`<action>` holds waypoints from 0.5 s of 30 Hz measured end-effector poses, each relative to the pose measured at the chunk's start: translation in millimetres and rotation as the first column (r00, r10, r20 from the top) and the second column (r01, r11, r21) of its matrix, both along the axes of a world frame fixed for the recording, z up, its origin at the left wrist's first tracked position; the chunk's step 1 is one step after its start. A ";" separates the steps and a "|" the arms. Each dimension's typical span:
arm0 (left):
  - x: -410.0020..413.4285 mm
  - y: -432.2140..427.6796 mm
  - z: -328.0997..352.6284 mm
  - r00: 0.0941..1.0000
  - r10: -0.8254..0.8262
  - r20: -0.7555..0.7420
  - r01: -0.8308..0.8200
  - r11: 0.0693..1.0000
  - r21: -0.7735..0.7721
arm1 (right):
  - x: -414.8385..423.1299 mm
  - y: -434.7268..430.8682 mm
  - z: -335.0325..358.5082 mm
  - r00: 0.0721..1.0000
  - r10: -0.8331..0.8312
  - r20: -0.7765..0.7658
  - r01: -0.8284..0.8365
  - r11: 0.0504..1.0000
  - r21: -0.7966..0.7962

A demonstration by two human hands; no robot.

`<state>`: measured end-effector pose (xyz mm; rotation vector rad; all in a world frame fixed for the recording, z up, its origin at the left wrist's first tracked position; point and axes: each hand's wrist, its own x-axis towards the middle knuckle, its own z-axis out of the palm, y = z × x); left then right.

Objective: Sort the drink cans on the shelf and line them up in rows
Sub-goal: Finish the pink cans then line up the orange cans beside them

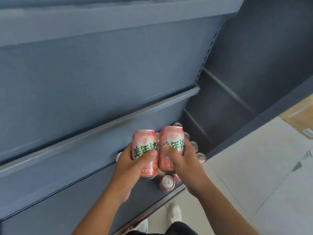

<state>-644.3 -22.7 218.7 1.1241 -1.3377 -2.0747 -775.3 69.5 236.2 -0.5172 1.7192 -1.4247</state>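
Left hand [133, 164] wraps one pink can [144, 139] mid-body, right hand [183, 161] its twin [171, 135] at three o'clock (slick, rigid, probably full).

Head-worn camera looks steeply down, seemingly close above the shelf [81, 192].

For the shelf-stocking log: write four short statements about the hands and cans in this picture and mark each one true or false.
1. The left hand grips the left can, and the right hand grips the right can. True.
2. Both held cans are blue. False: they are pink with green lettering.
3. Other cans stand upright on the shelf below the hands. True.
4. The held cans are stacked one on top of the other. False: they are held side by side.
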 end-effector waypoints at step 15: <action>-6.4 -15.0 -92.2 0.870 0.411 0.271 -0.413 0.909 -0.054 | -42.3 -82.9 -100.4 0.907 0.421 0.006 -0.413 0.887 0.207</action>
